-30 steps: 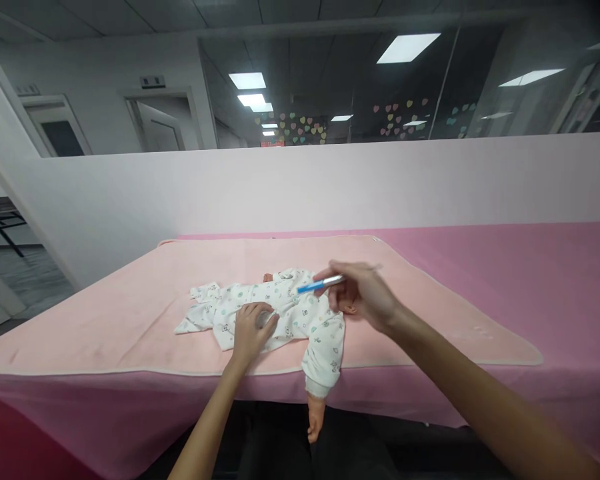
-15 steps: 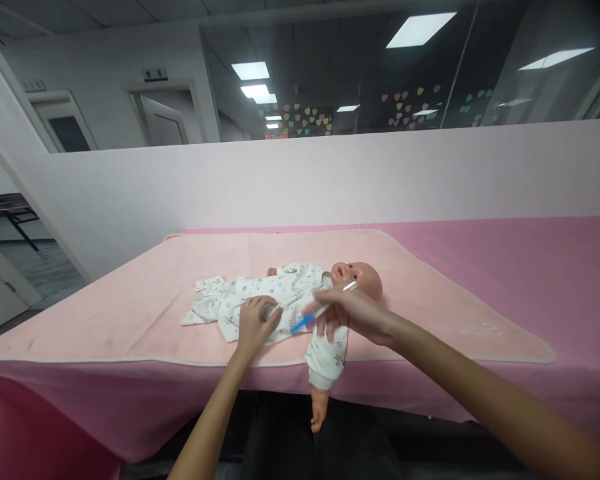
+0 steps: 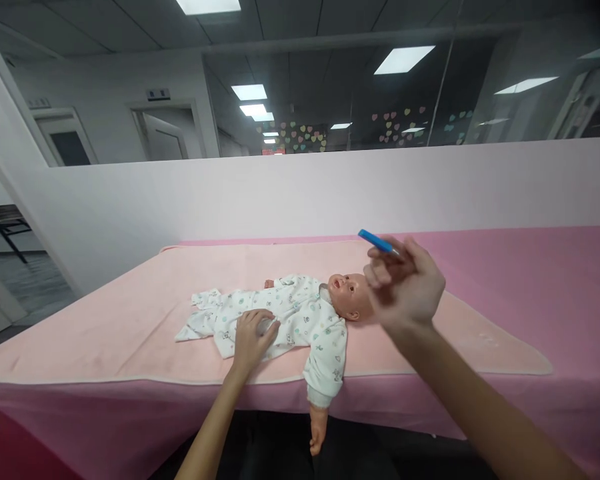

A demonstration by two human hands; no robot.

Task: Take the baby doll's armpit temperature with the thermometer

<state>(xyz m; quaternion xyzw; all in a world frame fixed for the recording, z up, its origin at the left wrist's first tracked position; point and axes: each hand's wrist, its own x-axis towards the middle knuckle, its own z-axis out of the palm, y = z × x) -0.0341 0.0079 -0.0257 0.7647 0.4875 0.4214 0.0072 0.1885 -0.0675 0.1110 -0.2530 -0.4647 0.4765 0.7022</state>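
Note:
A baby doll [image 3: 285, 313] in white patterned clothes lies on its back, its head to the right. One doll arm hangs over the near edge. My left hand [image 3: 253, 337] rests on the doll's middle with fingers curled. Something small and greyish shows between thumb and fingers, too unclear to name. Raised beside the doll's head, my right hand [image 3: 405, 280] is closed around a slim stick with a blue end [image 3: 377, 241], which points up and left. Its other end is hidden in the hand, and the fingers are somewhat blurred. The hand covers part of the doll's head.
Under the doll lies a peach-coloured mat [image 3: 105, 327] on a pink-covered table [image 3: 555, 293]. A low white wall [image 3: 280, 200] with glass above it stands behind. At the far left are a doorway and a dark-legged table [image 3: 7, 230].
My right hand has moved up and right, away from the doll's chest, turning the stick so its blue end points upward. My left hand stays on the doll. The view has tilted up slightly.

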